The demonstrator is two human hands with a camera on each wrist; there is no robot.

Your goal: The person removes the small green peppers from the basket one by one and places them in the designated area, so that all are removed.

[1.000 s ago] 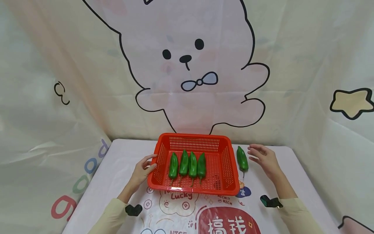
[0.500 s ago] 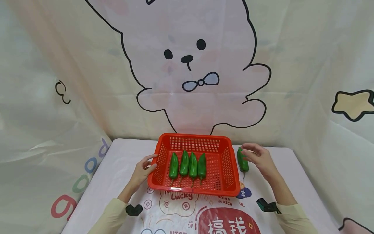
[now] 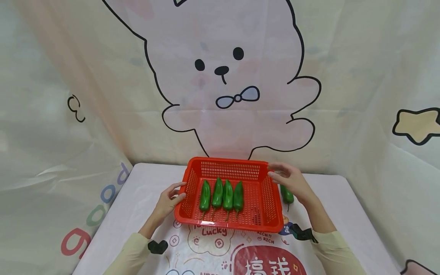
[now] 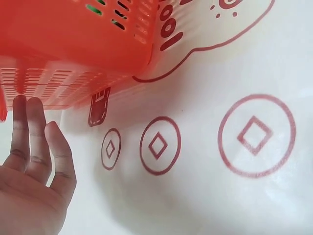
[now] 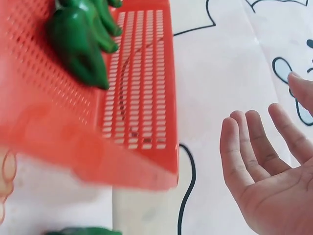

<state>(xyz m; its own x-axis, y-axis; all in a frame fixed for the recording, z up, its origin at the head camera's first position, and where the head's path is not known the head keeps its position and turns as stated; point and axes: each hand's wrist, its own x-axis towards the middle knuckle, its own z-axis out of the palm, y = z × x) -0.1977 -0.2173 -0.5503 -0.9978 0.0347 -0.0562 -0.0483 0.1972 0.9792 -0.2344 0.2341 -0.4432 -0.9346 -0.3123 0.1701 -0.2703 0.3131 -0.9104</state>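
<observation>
A red plastic basket sits on the table with several green chili peppers lying side by side in it. At its left side, my left hand touches the wall, and the left wrist view shows fairly straight fingers against the slotted side. My right hand is over the basket's right rim near the back corner, fingers spread and holding nothing; the right wrist view shows the bare palm. Another chili pepper lies on the table just right of the basket, its upper part hidden behind my right hand.
A printed white cloth covers the table. Behind the table hangs a fabric backdrop with a bear drawing, and more fabric panels stand on both sides.
My right hand has moved left, from beside the loose chili pepper, across it to the basket's right rim. My left hand stays at the basket, and the peppers have not moved.
</observation>
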